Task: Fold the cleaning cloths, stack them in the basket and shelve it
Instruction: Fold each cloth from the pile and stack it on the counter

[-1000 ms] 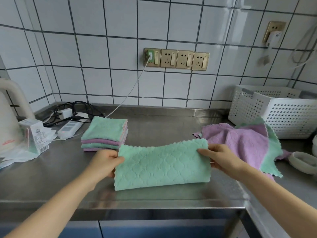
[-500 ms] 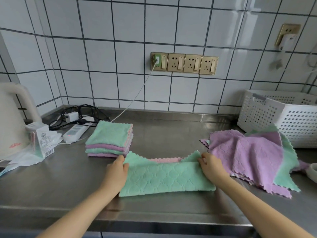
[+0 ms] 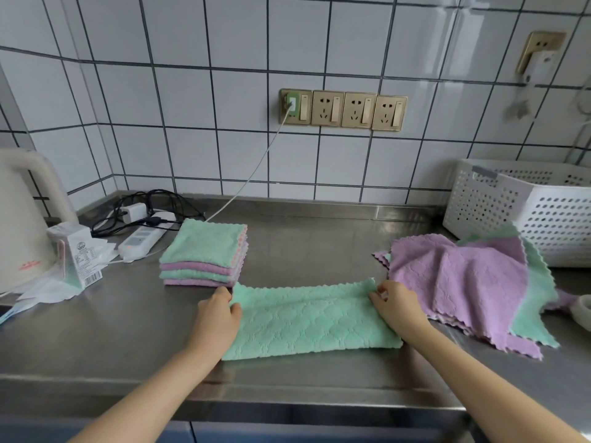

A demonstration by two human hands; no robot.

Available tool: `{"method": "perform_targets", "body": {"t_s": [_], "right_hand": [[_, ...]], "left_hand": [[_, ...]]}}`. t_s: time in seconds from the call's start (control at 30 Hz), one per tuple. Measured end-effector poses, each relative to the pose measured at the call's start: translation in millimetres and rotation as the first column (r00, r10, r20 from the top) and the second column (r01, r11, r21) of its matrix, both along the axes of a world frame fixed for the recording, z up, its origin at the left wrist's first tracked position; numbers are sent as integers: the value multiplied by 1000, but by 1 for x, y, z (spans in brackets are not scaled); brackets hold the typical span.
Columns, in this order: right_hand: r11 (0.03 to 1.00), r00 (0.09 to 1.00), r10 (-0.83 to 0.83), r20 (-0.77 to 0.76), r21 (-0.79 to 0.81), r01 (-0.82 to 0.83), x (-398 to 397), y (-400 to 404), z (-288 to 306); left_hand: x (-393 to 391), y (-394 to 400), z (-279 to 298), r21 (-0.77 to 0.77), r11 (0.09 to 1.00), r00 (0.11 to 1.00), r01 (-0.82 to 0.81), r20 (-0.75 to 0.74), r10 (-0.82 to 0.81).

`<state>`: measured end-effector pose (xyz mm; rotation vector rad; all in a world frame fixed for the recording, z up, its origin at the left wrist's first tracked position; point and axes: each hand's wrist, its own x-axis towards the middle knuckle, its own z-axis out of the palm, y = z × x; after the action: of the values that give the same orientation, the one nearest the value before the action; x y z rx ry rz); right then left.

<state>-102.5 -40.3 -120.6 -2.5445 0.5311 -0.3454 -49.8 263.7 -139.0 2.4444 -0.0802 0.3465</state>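
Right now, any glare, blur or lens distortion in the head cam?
Head view: grout lines bow, so wide-angle distortion, strongest at the edges; soft sheen and reflections on the steel counter, nothing blown out; green cloth and both hands, left hand and right hand, sharp, no motion blur.

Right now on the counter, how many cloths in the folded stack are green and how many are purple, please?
Counting by the layers that show at the near edge of the folded stack:
Green cloths: 2
Purple cloths: 2
Total: 4
Any thinner layer between them cannot be told. The green cloth under the hands is not counted.
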Motion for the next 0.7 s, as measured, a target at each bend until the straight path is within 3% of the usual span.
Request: {"method": "perform_targets", "body": {"t_s": [0.17,0.23,0.3,0.37,0.43,0.5,0.57,0.7], "right_hand": [[999,999,-31,-20,38,32,-3,3,4],[1000,999,-21,-30,16,21,-7,1,11],[993,1000,-4,-30,-114,1,-15,3,18],[879,992,123,21,-467,-99,-27,15,18],[730,925,379,26,-623,-281,-37,32,10],[640,808,586,-68,-572,-512,-44,43,-4],[624,759,627,-175,-470,-624,-56,41,-11],[674,778,623,-83,-446,-588,-81,11,-17]], "left_hand": [[-9,2,16,41,999,997,10,-73,-7],[-19,3,25,337,941,995,8,94,-43],[-35,-5,33,468,884,942,5,296,-162],[-48,-23,34,448,857,896,253,225,-382],[-53,-41,26,369,776,847,511,-63,-527],[-54,-53,18,431,685,807,588,-251,-535],[-56,-56,12,486,631,796,605,-330,-508],[-63,-37,13,486,591,764,644,-364,-532]]}}
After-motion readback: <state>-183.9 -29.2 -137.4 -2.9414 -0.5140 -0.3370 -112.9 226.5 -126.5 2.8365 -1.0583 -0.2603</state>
